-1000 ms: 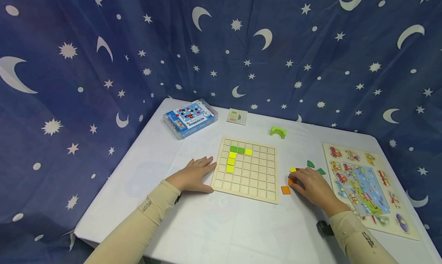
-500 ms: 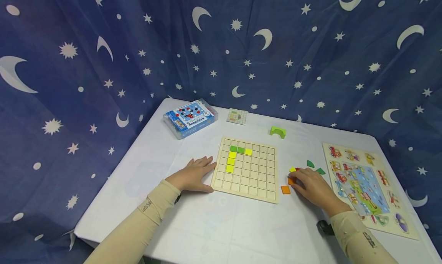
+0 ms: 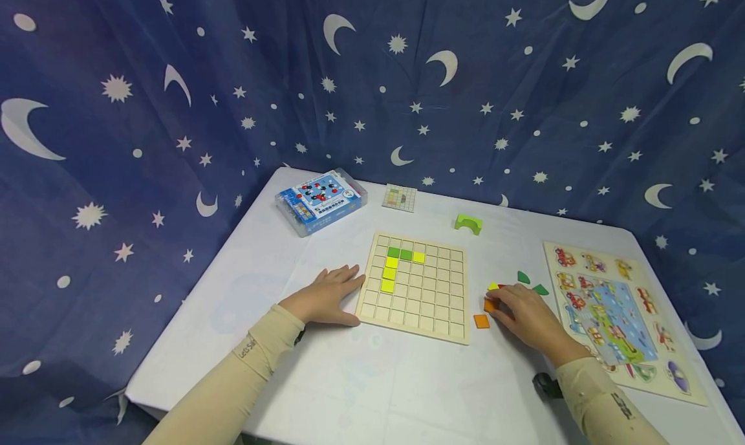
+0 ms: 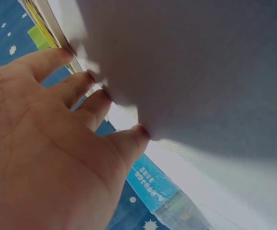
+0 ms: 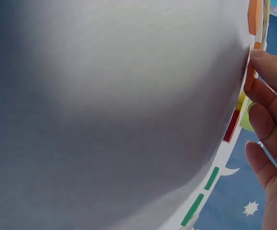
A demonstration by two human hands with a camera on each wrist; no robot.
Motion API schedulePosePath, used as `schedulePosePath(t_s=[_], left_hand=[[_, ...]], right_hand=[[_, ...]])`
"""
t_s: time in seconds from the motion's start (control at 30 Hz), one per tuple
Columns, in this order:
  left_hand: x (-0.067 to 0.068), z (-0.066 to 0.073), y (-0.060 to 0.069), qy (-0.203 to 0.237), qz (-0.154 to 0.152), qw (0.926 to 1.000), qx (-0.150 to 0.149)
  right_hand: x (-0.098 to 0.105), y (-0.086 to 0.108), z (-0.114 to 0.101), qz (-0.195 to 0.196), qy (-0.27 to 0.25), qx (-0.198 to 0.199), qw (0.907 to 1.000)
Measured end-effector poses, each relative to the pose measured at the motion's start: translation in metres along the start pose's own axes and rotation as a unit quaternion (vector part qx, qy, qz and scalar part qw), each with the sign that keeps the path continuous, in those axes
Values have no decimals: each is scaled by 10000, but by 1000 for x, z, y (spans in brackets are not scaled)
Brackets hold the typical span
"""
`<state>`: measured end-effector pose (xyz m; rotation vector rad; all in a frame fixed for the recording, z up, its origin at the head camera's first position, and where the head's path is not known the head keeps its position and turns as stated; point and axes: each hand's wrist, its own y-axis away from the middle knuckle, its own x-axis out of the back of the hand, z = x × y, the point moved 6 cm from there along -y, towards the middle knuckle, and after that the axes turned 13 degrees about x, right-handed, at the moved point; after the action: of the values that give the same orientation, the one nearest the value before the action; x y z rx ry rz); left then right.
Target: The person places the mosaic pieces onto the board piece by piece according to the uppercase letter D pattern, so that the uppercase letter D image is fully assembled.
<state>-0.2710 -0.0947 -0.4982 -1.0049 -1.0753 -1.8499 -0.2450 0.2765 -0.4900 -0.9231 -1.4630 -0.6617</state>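
My left hand [image 3: 326, 295] lies with spread fingers on the table, its fingertips touching the left edge of a wooden grid board [image 3: 431, 308]. On the board, two green square tiles [image 3: 399, 253] and a yellow tile [image 3: 418, 257] form a row; three yellow tiles [image 3: 389, 273] run down below the left one. To the right of the board, my right hand [image 3: 529, 315] pinches an orange square tile [image 5: 249, 79] between thumb and index finger, low at the table. Another orange tile [image 3: 481, 321] lies nearby. A yellow piece [image 3: 493, 286] and a red piece [image 5: 231, 127] sit partly hidden beyond the hand.
Two green curved-edge pieces [image 3: 523, 277] lie beyond my right hand. A picture puzzle board [image 3: 681, 374] covers the right side. At the back are a clear-lidded blue box [image 3: 321, 201], a small pattern card [image 3: 399, 198] and a green arch block [image 3: 468, 224].
The orange tile in my right hand has shifted very slightly left. My left hand and the tiles on the board stay as they were.
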Motion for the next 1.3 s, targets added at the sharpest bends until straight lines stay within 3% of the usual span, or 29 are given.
schedulePosePath(t_s=[0.37, 0.73, 0.97, 1.3], left_hand=[[-2, -3, -1, -29, 18, 10000, 21], [-3, -2, 0, 59, 6, 10000, 13], [-4, -2, -3, -9, -32, 10000, -12], [-2, -3, -1, -74, -134, 9999, 46]], right_hand=[[8, -25, -27, 284, -96, 391, 9988], [-2, -77, -100, 239, -81, 1358, 9904], [-12, -99, -141, 545, -57, 1902, 9802], [-16, -112, -164, 611, 217, 1978, 9781]])
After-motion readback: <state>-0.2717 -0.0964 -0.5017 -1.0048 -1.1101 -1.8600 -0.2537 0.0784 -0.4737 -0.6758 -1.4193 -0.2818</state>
